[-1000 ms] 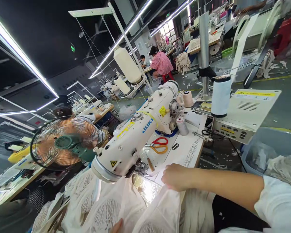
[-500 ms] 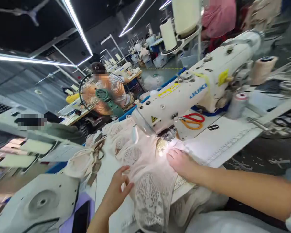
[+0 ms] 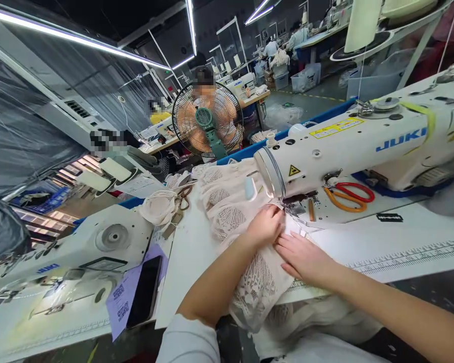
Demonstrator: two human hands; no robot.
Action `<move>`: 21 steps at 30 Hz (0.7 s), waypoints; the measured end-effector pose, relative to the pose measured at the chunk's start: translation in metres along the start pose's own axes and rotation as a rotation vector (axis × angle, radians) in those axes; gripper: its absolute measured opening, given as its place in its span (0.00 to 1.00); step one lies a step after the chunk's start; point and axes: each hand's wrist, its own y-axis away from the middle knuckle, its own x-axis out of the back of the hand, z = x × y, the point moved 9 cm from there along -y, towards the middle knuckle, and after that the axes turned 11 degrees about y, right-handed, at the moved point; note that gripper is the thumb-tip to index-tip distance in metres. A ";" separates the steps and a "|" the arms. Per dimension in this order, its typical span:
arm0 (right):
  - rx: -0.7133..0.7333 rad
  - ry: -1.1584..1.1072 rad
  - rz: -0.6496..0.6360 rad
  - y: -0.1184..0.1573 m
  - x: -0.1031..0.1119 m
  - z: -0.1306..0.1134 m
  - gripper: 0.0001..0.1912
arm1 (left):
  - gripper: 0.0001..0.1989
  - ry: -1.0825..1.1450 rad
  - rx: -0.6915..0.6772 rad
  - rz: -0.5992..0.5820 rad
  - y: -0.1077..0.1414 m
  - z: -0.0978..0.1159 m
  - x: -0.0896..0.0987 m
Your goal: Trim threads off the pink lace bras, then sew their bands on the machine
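A white JUKI sewing machine (image 3: 348,141) stands on the table, its needle area lit just beyond my hands. Pale pink lace fabric (image 3: 259,280) runs along the table and hangs over the front edge. My left hand (image 3: 265,225) is closed on the fabric's edge close to the presser foot, fingers pinched together. Beside it, my right hand (image 3: 304,257) lies flat on the fabric with fingers stretched out, near the left fingertips. More lace pieces (image 3: 227,196) lie in a row behind my left hand. The needle itself is too small to make out.
Scissors with red and orange handles (image 3: 350,196) and a black razor blade (image 3: 389,217) lie by the machine. At left are a phone (image 3: 145,290), purple paper (image 3: 118,307) and a second machine (image 3: 109,237). A fan (image 3: 208,118) stands ahead, people beyond it.
My left hand has moved from the left side of the fabric to the presser foot and closed on the edge. My right hand now lies flatter beside it. The view has turned left.
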 end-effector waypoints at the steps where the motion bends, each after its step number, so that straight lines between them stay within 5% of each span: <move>1: -0.004 -0.001 0.002 0.002 0.000 0.001 0.22 | 0.18 0.000 0.047 0.021 -0.006 -0.010 0.002; 9: 0.003 -0.063 -0.035 0.001 0.000 0.007 0.20 | 0.17 0.096 0.272 0.029 -0.037 -0.046 0.024; 13: 0.035 -0.109 -0.054 -0.007 0.004 0.013 0.20 | 0.15 0.117 0.229 -0.034 -0.023 -0.030 0.028; 17: 0.059 -0.150 -0.044 -0.014 0.007 0.018 0.21 | 0.10 0.127 0.129 -0.104 0.004 0.000 0.013; 21: 0.061 -0.154 -0.038 -0.011 0.005 0.018 0.21 | 0.17 0.154 0.152 -0.026 0.005 -0.003 0.004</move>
